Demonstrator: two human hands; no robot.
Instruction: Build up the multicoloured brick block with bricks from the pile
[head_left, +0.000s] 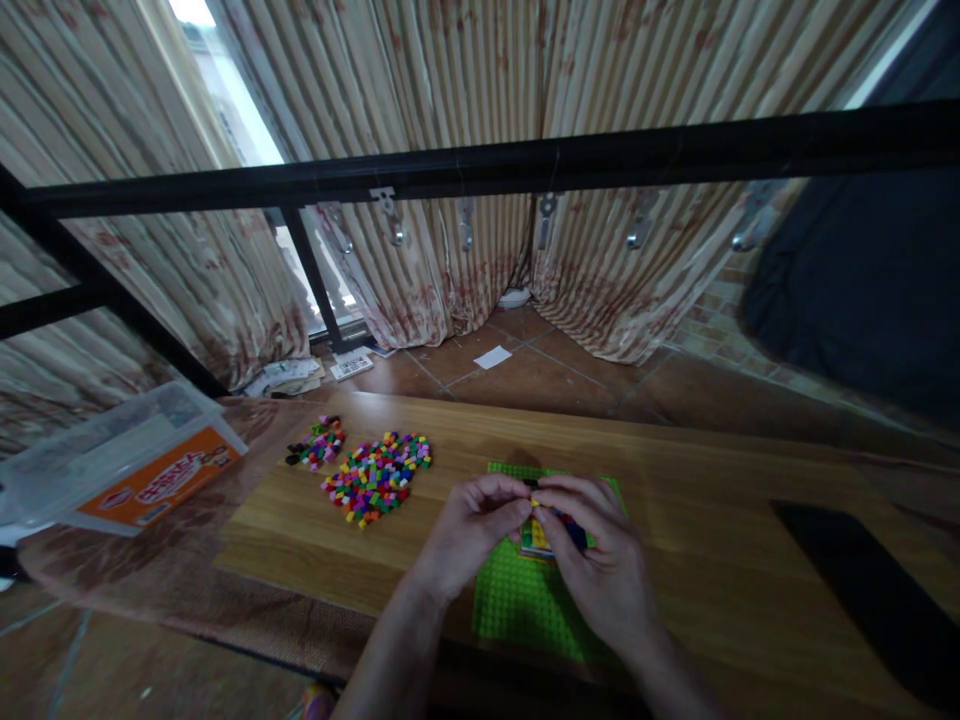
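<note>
A green studded baseplate (517, 600) lies on the wooden board, and a small block of multicoloured bricks (536, 540) stands on its far half. My left hand (480, 515) is at the left of these bricks, thumb and fingertips pinched together. From the right, my right hand (600, 550) reaches over the bricks, its thumb and index finger closed near a small yellow brick (535, 503) at the top. Both sets of fingertips nearly meet there. My hands cover much of the brick block, and which fingertips grip the yellow brick is unclear.
Left of the baseplate lies a heap of loose coloured bricks (379, 480), with a smaller pile (322, 443) beyond it. A clear plastic box (150, 460) with an orange label stands farther left. At the right lies a long black object (862, 590). A black rail (480, 170) crosses behind the board.
</note>
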